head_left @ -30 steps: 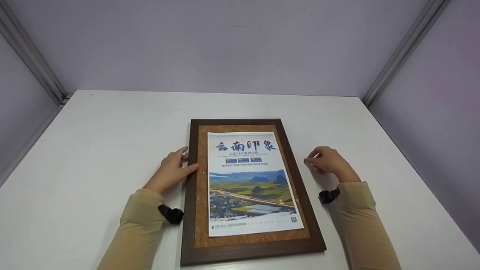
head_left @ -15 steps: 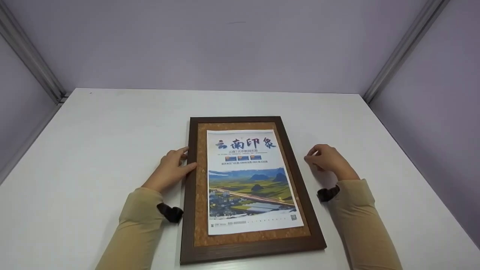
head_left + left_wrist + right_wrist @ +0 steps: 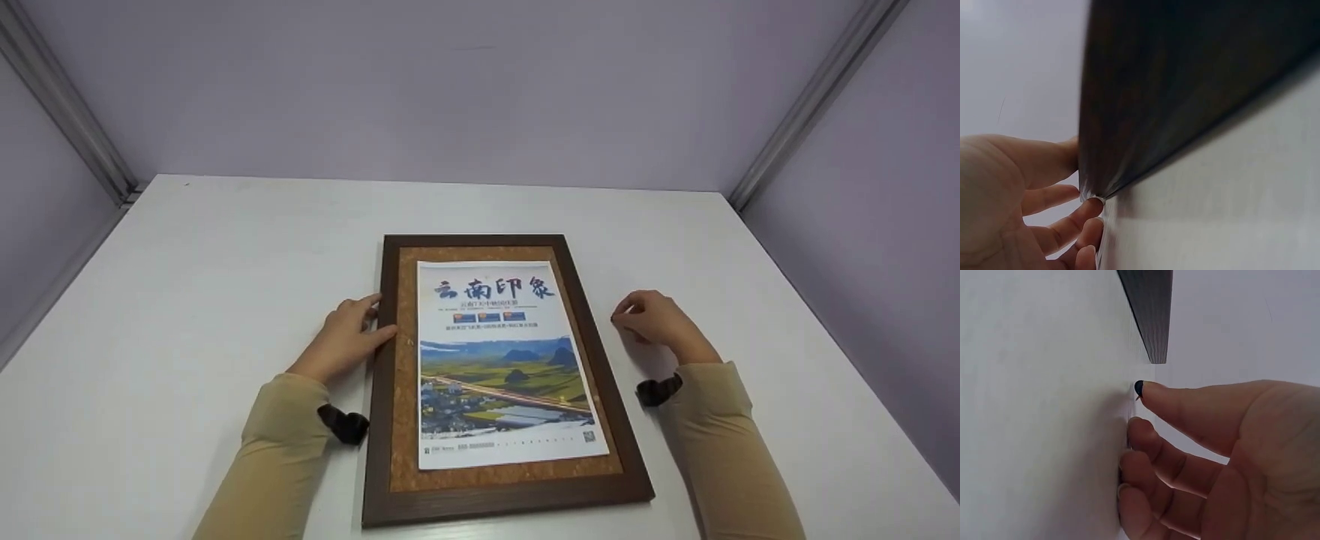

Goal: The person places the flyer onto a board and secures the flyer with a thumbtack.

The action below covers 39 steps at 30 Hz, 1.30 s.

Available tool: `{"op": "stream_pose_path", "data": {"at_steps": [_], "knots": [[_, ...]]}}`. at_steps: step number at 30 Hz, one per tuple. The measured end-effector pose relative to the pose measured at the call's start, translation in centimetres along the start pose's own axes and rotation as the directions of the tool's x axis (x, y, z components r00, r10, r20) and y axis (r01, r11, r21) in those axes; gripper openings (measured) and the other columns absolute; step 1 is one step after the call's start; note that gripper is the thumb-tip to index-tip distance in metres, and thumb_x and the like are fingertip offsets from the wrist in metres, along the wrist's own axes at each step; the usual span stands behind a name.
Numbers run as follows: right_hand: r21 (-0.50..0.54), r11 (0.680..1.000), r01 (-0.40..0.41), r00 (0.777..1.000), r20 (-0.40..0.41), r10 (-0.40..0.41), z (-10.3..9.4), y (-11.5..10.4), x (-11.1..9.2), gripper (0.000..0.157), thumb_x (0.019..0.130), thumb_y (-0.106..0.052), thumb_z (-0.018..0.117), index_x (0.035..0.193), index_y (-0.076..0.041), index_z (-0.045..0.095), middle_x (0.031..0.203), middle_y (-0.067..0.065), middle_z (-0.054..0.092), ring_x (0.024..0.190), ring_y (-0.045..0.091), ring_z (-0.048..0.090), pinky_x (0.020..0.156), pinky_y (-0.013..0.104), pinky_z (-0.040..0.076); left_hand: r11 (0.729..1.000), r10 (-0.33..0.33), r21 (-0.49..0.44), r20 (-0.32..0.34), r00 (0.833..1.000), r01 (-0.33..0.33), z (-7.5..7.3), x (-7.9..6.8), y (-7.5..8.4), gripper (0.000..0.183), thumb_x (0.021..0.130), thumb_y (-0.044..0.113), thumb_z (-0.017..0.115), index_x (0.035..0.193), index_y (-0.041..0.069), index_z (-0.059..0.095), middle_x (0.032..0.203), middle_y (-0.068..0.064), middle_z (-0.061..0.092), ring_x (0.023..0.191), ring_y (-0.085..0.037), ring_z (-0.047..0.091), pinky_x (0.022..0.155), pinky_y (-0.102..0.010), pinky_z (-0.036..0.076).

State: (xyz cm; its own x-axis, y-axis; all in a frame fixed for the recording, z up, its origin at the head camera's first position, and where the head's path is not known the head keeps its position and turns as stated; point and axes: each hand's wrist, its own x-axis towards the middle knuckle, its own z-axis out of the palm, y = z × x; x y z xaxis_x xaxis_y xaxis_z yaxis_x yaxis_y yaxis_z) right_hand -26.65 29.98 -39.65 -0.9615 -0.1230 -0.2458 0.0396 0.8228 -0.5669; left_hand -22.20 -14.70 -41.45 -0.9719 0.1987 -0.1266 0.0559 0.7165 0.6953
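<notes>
A corkboard (image 3: 510, 486) in a dark brown wooden frame lies on the white table, with a printed poster (image 3: 510, 375) of fields and hills on its cork face. My left hand (image 3: 341, 341) holds the board's left side, thumb over the frame's edge and fingertips against its outer side. In the left wrist view the fingers sit low at the dark side of the frame. Just right of the board is my right hand (image 3: 664, 326). Its thumb and curled index finger hold a small black-headed thumbtack (image 3: 1139, 388), whose thin coppery point shows in the right wrist view.
The white table (image 3: 225, 262) extends to both sides of the board. Pale lilac walls (image 3: 450, 97) enclose it behind and at the sides, with metal posts (image 3: 817, 105) at the corners. A black wrist device (image 3: 345, 425) sits at each sleeve cuff.
The view shifts very slightly. Both hands, the corkboard and the poster keep the same places relative to one another.
</notes>
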Motion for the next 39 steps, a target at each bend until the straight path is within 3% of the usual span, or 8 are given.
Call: {"op": "stream_pose_path", "data": {"at_steps": [8, 20, 31, 39], "knots": [[0.091, 0.996, 0.018, 0.999, -0.053, -0.013, -0.4, -0.1, -0.2, 0.026, 0.097, -0.017, 0.061, 0.111, 0.005, 0.067, 0.098, 0.016, 0.071, 0.075, 0.013, 0.065, 0.069, 0.026, 0.053, 1.000, 0.007, 0.012, -0.010, 1.000, -0.007, 0.1, 0.0, 0.1, 0.068, 0.102, 0.032, 0.053, 0.155, -0.001, 0.026, 0.143, -0.029, 0.044, 0.133, -0.046, 0.040, 0.110, -0.058, 0.035], [0.135, 0.988, 0.069, 0.995, -0.083, -0.058, -0.9, -0.3, -0.5, 0.029, 0.099, -0.015, 0.059, 0.115, 0.007, 0.068, 0.109, 0.023, 0.072, 0.074, 0.010, 0.069, 0.070, 0.023, 0.056, 1.000, 0.002, 0.015, -0.004, 1.000, -0.002, 0.1, -0.2, 0.2, 0.069, 0.103, 0.034, 0.053, 0.156, 0.000, 0.025, 0.145, -0.029, 0.042, 0.135, -0.046, 0.038, 0.110, -0.059, 0.035], [0.147, 0.983, 0.112, 0.988, -0.119, -0.095, -1.0, -1.4, -0.9, 0.030, 0.098, -0.015, 0.062, 0.117, 0.007, 0.068, 0.111, 0.023, 0.071, 0.075, 0.008, 0.068, 0.071, 0.021, 0.055, 1.000, 0.011, 0.016, -0.005, 1.000, -0.011, 0.1, 0.0, 0.1, 0.068, 0.103, 0.033, 0.053, 0.155, -0.001, 0.025, 0.145, -0.030, 0.042, 0.134, -0.046, 0.040, 0.111, -0.058, 0.035], [0.270, 0.938, 0.220, 0.968, -0.182, -0.174, -0.6, -2.6, -1.2, 0.032, 0.096, -0.016, 0.065, 0.116, 0.009, 0.067, 0.101, 0.012, 0.073, 0.072, 0.006, 0.068, 0.071, 0.021, 0.056, 1.000, 0.005, 0.023, -0.004, 1.000, -0.005, 0.2, 0.1, 0.0, 0.069, 0.102, 0.033, 0.053, 0.155, -0.001, 0.025, 0.144, -0.029, 0.044, 0.134, -0.046, 0.039, 0.111, -0.058, 0.035]]}}
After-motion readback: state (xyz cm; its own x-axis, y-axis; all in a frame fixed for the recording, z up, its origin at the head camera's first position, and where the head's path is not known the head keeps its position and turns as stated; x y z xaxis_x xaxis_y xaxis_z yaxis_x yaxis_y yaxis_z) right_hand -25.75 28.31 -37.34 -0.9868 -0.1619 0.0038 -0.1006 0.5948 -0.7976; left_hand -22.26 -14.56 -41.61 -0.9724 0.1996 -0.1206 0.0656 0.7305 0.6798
